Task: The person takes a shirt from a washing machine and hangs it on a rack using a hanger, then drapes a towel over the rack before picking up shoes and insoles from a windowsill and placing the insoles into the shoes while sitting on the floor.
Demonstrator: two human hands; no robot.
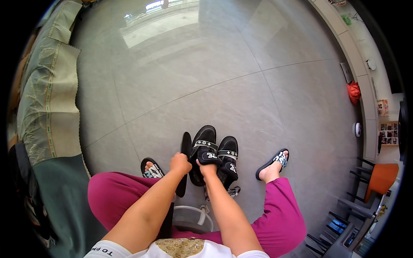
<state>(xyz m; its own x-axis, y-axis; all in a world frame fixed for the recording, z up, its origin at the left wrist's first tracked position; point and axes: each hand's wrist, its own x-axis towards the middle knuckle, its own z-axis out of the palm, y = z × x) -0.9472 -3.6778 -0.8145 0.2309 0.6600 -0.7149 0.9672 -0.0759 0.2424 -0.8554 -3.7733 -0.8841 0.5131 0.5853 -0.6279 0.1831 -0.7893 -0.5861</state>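
Observation:
My left hand (pixel 180 164) is closed round the middle of a long, flat black insole (pixel 186 144), which stands out above and below the fist. Just right of it, my right hand (pixel 207 168) grips a black sneaker (pixel 205 136) at its opening, by the tongue; the fingertips are partly hidden there. This sneaker has a patterned black-and-white strap and white lettering on the tongue. Its matching sneaker (pixel 228 151) rests close on the right, touching nothing in my hands. My feet, in black slides (pixel 153 170), are set wide on either side.
A white curved tube (pixel 202 215) shows between my legs. Patterned sofa covers (pixel 41 99) run along the left. A long low cabinet (pixel 363 90) lines the right, with a red bag (pixel 353 92) before it. An orange chair (pixel 381 181) and a dark table (pixel 357 230) stand lower right.

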